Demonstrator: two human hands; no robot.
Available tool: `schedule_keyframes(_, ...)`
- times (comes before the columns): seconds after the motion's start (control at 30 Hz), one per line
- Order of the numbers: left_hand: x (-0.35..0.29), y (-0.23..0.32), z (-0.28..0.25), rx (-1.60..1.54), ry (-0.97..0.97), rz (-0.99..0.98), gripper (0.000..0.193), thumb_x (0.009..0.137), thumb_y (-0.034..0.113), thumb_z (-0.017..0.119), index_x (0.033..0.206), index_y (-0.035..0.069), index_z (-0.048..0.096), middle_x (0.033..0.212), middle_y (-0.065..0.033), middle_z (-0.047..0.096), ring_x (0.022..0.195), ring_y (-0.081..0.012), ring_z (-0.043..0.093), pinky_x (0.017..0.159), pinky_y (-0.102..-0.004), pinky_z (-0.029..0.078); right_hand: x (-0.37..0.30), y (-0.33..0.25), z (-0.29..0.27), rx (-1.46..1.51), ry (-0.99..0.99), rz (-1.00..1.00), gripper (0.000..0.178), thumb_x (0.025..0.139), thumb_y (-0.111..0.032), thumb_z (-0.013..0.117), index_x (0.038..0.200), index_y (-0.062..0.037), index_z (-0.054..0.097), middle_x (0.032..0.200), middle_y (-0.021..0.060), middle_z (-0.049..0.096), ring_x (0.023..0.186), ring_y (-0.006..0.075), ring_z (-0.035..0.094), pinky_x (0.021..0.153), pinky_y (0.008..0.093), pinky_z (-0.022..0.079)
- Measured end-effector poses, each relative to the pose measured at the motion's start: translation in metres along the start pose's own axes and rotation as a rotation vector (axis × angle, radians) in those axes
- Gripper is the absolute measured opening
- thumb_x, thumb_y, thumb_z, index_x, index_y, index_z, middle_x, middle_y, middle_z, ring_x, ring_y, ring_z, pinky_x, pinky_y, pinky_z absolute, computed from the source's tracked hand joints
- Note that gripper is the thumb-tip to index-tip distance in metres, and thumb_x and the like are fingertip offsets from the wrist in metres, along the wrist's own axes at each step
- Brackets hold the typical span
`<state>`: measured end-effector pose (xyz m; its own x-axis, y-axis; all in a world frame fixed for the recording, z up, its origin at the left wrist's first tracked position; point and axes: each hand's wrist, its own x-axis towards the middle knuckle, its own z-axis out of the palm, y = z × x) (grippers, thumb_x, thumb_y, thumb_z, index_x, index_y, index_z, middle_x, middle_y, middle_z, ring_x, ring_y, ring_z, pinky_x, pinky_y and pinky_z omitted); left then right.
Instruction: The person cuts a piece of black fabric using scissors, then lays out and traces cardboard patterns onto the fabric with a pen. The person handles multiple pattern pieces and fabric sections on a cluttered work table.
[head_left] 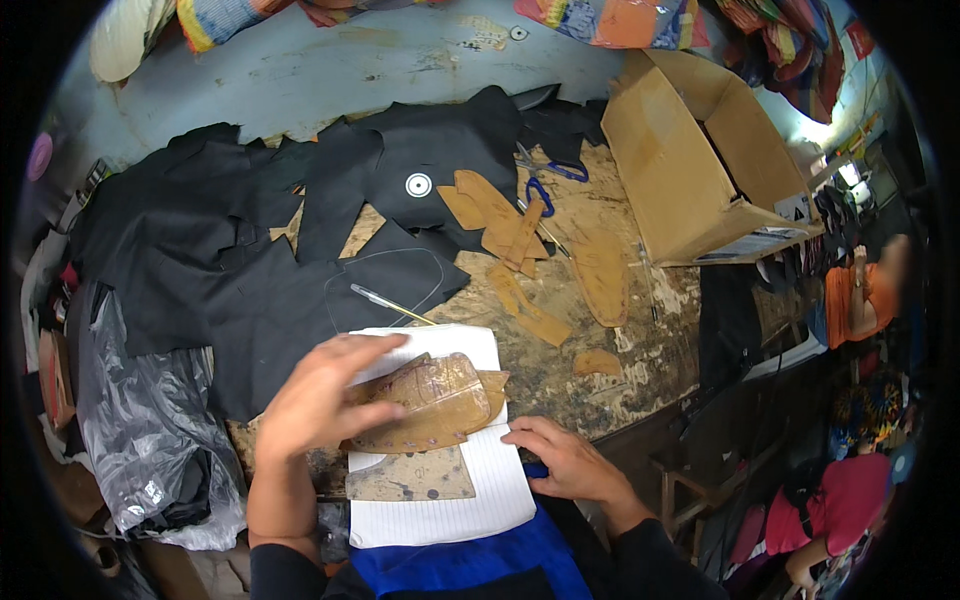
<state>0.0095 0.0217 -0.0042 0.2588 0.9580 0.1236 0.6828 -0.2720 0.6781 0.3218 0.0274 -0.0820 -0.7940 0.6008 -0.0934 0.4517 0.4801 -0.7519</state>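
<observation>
An open lined notebook [510,490] rests at the table's near edge, partly over my blue-covered lap. On its pages lie brown pattern pieces [430,400], stacked, with rounded outlines. Below them sits a speckled greyish card piece [415,475]. My left hand [320,390] is above the stack's left side, fingers and thumb apart, gripping nothing. Along the notebook's right edge, my right hand [570,465] has its fingers bent round the margin. Beyond the notebook, a pen [385,300] lies on black sheet material [270,320], beside a thin drawn outline.
Blue-handled scissors [540,190] and brown templates [600,280] lie on the worn wooden table [640,380]. A cardboard box [690,170] stands at far right. Clear plastic wrapping [150,420] hangs at left. Two other people [835,500] are at the right.
</observation>
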Motion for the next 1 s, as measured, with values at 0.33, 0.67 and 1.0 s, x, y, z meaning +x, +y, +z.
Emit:
schedule_keyframes(0.33,-0.135,-0.045,0.029,-0.171,0.001,-0.471,0.066,0.061,0.003,0.068,0.123,0.001,0.049,0.122,-0.0179,0.053,0.114,-0.0303,0.051,0.098,-0.0347,0.038,0.012,0.008,0.023,-0.081,0.292,-0.274,0.036,0.062,-0.002,0.068,0.097,-0.0084,0.065,0.102,0.0106,0.060,0.096,0.0300,0.059,0.079,0.0368,0.049)
schedule_keyframes(0.67,-0.120,-0.042,0.091,-0.430,0.404,-0.455,0.062,0.064,0.006,0.073,0.123,0.002,0.052,0.130,-0.0208,0.044,0.119,-0.0321,0.047,0.097,-0.0372,0.039,0.040,0.019,0.010,0.305,0.296,-0.081,0.042,0.059,0.004,0.071,0.100,-0.0023,0.064,0.092,0.0084,0.062,0.072,0.0169,0.059,0.065,0.0262,0.048)
schedule_keyframes(1.0,-0.089,-0.046,0.104,-0.437,0.586,-0.510,0.032,0.070,0.004,0.074,0.098,-0.003,0.060,0.091,-0.0079,0.065,0.079,-0.0135,0.062,0.071,-0.0259,0.049,0.080,0.034,0.036,0.673,0.616,0.196,0.041,0.071,-0.007,0.076,0.104,0.0071,0.057,0.098,0.0077,0.053,0.067,0.0047,0.051,0.051,0.0157,0.041)
